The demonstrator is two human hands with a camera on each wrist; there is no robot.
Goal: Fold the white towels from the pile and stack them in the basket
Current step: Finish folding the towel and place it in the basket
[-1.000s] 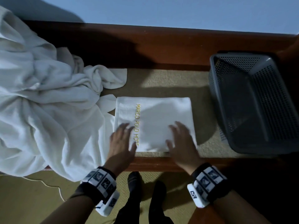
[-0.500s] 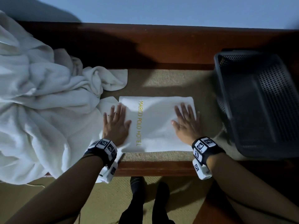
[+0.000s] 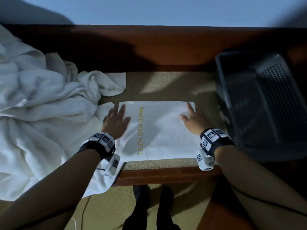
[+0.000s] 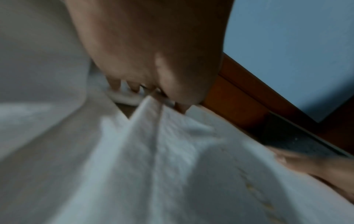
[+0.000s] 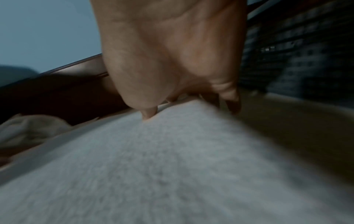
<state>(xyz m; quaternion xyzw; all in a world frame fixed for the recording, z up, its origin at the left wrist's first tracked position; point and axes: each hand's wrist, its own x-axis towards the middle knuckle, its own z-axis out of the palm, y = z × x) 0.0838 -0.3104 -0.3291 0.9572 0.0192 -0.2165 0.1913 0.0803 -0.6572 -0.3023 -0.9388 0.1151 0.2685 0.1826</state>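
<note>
A folded white towel (image 3: 159, 130) with gold "MARCO POLO HOTEL" lettering lies flat on the tan bench top. My left hand (image 3: 116, 120) lies flat, fingers straight, on the towel's far left corner. My right hand (image 3: 191, 117) lies flat on its far right corner. In the wrist views my left hand (image 4: 153, 75) and right hand (image 5: 172, 60) both reach down with fingertips touching the towel (image 5: 172, 166). The pile of unfolded white towels (image 3: 41, 122) sits to the left. The dark grey perforated basket (image 3: 269, 103) stands to the right and holds nothing I can see.
The bench has a raised dark wooden back (image 3: 166, 50) and a wooden front edge (image 3: 166, 175). A blue-grey wall (image 3: 166, 10) rises behind. Part of the pile hangs over the front edge. Below are my feet (image 3: 152, 205) on tan carpet and a thin cable (image 3: 83, 213).
Both hands slid from the towel's near edge across its surface to the far corners, spreading apart. The towel stayed in place.
</note>
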